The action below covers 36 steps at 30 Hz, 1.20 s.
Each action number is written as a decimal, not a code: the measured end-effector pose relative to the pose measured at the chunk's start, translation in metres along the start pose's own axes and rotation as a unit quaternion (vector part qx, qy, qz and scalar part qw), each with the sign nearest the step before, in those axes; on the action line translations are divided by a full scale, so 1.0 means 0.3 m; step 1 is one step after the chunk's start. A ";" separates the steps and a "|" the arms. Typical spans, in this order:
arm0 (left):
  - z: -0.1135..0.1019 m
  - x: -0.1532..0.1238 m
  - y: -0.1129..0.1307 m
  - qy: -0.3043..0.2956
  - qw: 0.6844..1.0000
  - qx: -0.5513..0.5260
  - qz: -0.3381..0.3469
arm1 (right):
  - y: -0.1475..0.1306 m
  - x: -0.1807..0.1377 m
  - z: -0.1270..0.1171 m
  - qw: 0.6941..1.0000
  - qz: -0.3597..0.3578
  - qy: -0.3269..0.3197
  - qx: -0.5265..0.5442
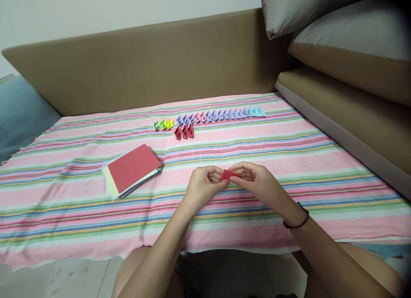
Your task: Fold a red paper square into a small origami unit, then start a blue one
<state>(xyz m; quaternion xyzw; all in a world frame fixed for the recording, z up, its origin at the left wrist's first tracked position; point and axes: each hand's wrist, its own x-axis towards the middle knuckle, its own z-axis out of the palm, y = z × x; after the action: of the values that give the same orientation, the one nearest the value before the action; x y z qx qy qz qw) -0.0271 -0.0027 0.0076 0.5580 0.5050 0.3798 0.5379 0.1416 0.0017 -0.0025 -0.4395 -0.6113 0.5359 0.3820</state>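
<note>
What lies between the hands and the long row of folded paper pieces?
Head view: three red folded pieces sit just before the row; the rest is bare striped cloth.

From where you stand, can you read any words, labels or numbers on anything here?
None can be read. The red paper held by the left hand and right hand is plain; the paper stack shows a blank red top sheet; the folded pieces and the striped cloth carry no print.

I'm pinching matt red paper [228, 175]; striped cloth [289, 161] under it looks woven, soft, slightly creased; paper stack [133, 169] on that cloth smooth, matt.
</note>
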 end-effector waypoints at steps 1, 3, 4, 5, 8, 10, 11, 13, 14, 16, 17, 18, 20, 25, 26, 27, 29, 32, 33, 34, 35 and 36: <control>0.002 0.000 -0.003 0.003 1.000 0.007 0.005 | 0.000 -0.002 0.003 1.000 -0.003 -0.005 -0.011; 0.005 -0.001 -0.006 0.013 1.000 0.016 0.015 | -0.005 -0.005 0.005 0.999 -0.012 -0.004 -0.032; 0.007 -0.002 -0.006 0.016 1.000 0.015 0.017 | -0.009 -0.007 0.005 0.999 -0.014 -0.002 -0.036; 0.007 -0.002 -0.003 0.017 1.000 0.010 0.016 | -0.013 -0.007 0.004 0.999 -0.015 -0.001 -0.033; 0.004 -0.001 0.012 0.017 1.000 -0.013 -0.004 | -0.024 -0.004 0.000 1.000 -0.015 -0.005 -0.001; -0.006 0.000 0.022 0.022 0.999 -0.023 -0.017 | -0.026 0.001 -0.003 1.000 -0.018 -0.005 0.013; -0.014 0.000 0.027 0.026 0.999 -0.023 -0.018 | -0.027 0.003 -0.006 1.000 -0.020 -0.001 0.015; -0.039 0.001 0.035 0.045 0.999 -0.013 -0.012 | -0.027 0.007 -0.015 0.999 -0.021 0.019 0.014; -0.054 0.001 0.039 0.063 0.998 -0.005 -0.007 | -0.027 0.008 -0.022 0.999 -0.021 0.038 0.013; -0.084 0.000 0.047 0.106 0.994 0.010 0.004 | -0.028 0.006 -0.038 0.996 -0.018 0.088 0.007; -0.095 -0.001 0.052 0.124 0.992 0.010 0.009 | -0.029 0.005 -0.046 0.994 -0.014 0.112 0.002; -0.101 -0.002 0.055 0.134 0.991 0.006 0.015 | -0.029 0.003 -0.051 0.992 -0.012 0.129 -0.003; -0.092 -0.004 0.057 0.122 0.992 -0.014 0.032 | -0.026 0.000 -0.050 0.991 -0.015 0.131 -0.007; -0.018 0.002 0.026 0.061 0.995 -0.050 0.058 | -0.012 -0.003 0.003 0.997 -0.027 0.077 0.008; -0.011 0.003 0.019 0.066 0.995 -0.040 0.062 | -0.012 -0.005 0.013 0.997 -0.020 0.076 0.014; -0.008 0.004 0.015 0.068 0.995 -0.033 0.062 | -0.013 -0.008 0.019 0.997 -0.010 0.075 0.022; -0.013 0.005 0.012 0.065 0.996 -0.029 0.058 | -0.018 -0.014 0.020 0.997 0.014 0.067 0.046; -0.026 0.007 0.015 0.058 0.996 -0.050 0.055 | -0.022 -0.015 0.001 0.995 0.042 0.048 0.078; -0.029 0.008 0.016 0.059 0.995 -0.058 0.055 | -0.023 -0.011 -0.008 0.995 0.045 0.040 0.083; -0.031 0.010 0.014 0.063 0.994 -0.064 0.055 | -0.026 -0.004 -0.018 0.995 0.040 0.038 0.081; -0.034 0.012 0.012 0.071 0.994 -0.069 0.053 | -0.033 0.003 -0.026 0.997 0.026 0.045 0.065; -0.036 0.015 0.009 0.084 0.993 -0.074 0.048 | -0.046 0.008 -0.032 0.997 0.000 0.062 0.036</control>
<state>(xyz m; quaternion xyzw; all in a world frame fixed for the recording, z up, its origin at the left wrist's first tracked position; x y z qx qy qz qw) -0.0362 0.0043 0.0112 0.5070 0.4913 0.4869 0.5143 0.1481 0.0064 0.0123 -0.4580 -0.5668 0.5289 0.4350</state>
